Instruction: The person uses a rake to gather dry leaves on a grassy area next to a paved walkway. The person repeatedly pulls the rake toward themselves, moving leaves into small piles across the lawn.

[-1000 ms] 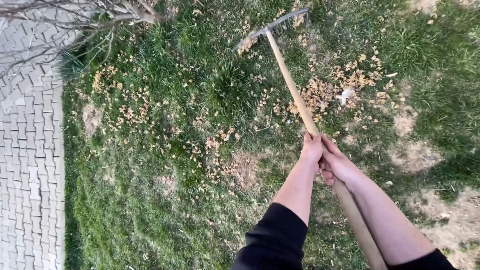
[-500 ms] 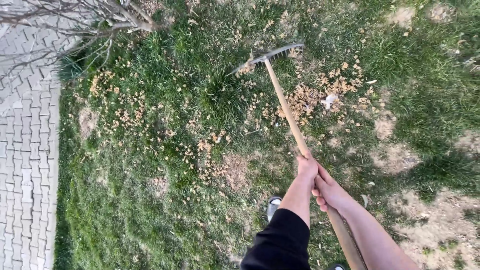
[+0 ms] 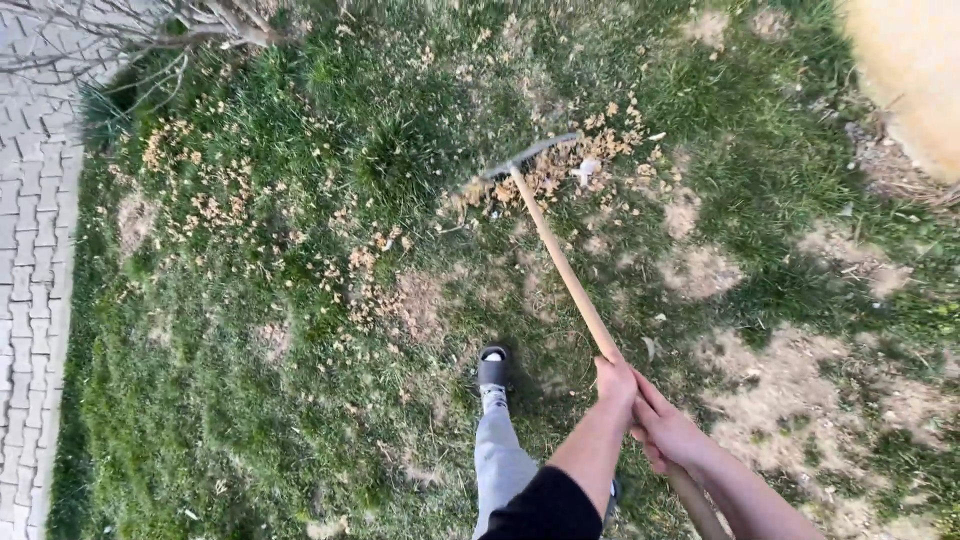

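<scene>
Your one rake (image 3: 556,250) runs off the bottom edge, its tines blurred among dry leaves (image 3: 570,165). Your left hand (image 3: 614,380) and right hand (image 3: 660,430) both grip its handle.

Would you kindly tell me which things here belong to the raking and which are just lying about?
In use:
- rake, gripped by left hand and right hand
- dry leaves gathered at the rake head

Lying about:
- paved path
- bare branches
- white scrap among the leaves
</scene>
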